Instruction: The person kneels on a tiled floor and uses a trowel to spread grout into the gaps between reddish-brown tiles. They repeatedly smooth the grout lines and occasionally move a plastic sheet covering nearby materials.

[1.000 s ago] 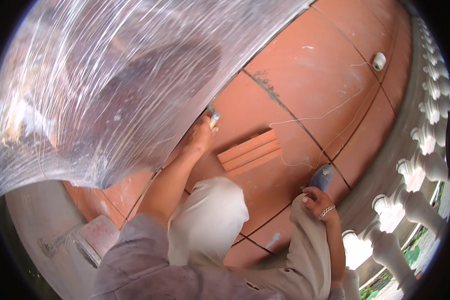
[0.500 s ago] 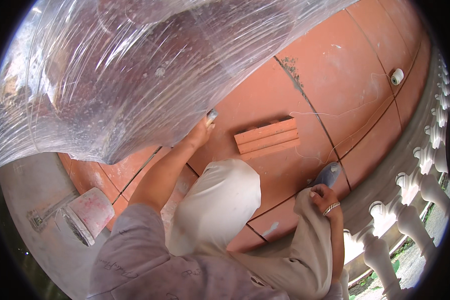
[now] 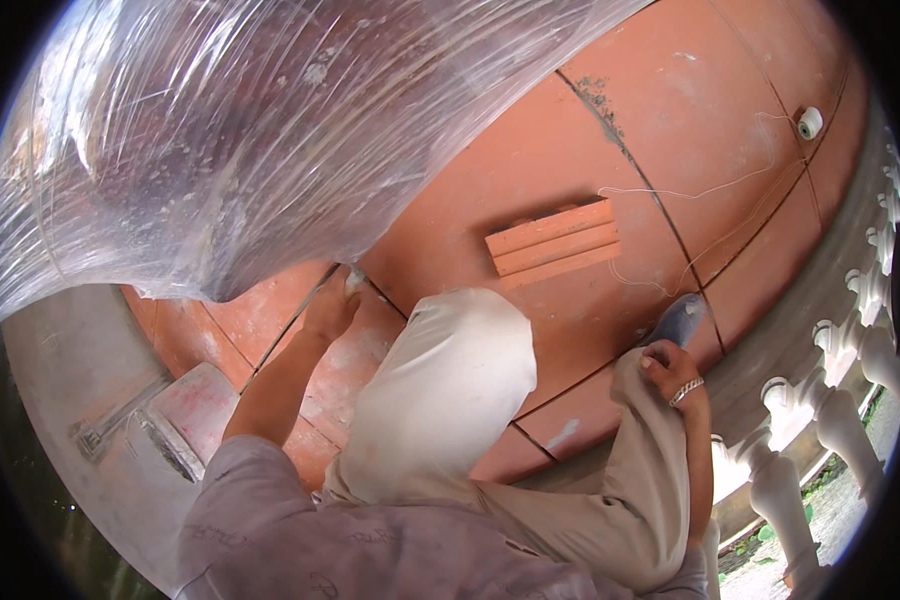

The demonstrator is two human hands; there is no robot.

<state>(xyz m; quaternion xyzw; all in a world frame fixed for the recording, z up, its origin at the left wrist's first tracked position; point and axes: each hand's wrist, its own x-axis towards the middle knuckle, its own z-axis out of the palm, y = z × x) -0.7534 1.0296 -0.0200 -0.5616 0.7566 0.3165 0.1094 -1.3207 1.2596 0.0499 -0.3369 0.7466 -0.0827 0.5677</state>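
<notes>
My left hand is low over the tiled floor, just beneath the edge of the clear plastic sheeting. Its fingers are closed on a small grey-white object; only the tip shows, so its kind is unclear. On my right shin, below the knee, rests my right hand, fingers curled and nothing visible in them, a chain bracelet at the wrist. An orange ribbed brick lies on the tiles ahead, between my hands. Thin white string runs from it to a white spool at the far right.
A pink-stained whitish bucket is on the left, beside a long-handled tool on the grey ledge. White balusters line the right side. Dark joints cross the tiles. My shoe stands near the brick.
My left hand has drawn back toward me and to the left, from beside the plastic to the floor joint, still holding the small object. My right hand stays on my leg.
</notes>
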